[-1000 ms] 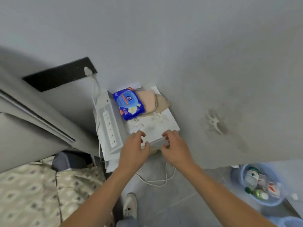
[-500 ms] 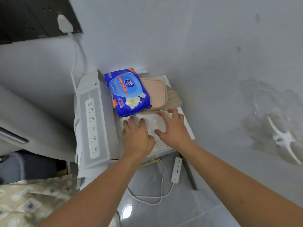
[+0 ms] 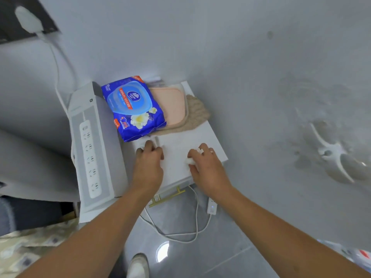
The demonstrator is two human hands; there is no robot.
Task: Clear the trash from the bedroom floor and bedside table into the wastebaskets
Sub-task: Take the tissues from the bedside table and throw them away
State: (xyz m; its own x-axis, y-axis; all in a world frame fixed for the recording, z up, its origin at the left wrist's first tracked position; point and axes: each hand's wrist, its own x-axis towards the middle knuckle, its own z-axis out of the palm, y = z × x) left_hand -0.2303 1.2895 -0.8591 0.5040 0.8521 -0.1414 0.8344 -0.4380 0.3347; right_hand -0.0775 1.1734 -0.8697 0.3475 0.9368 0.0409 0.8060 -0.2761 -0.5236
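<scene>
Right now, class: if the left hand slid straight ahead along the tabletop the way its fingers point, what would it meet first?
Probably the blue wipes pack, whose near edge lies just beyond the left hand on the bedside table. A white scrap at the fingertips may come first; blur hides the contact.

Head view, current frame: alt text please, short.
Both hands gather white tissue scraps on a white bedside table: the right hand is closed on a crumpled tissue, the left hand pinches another scrap. Behind them lie a blue wet-wipes pack and a pink case.
</scene>
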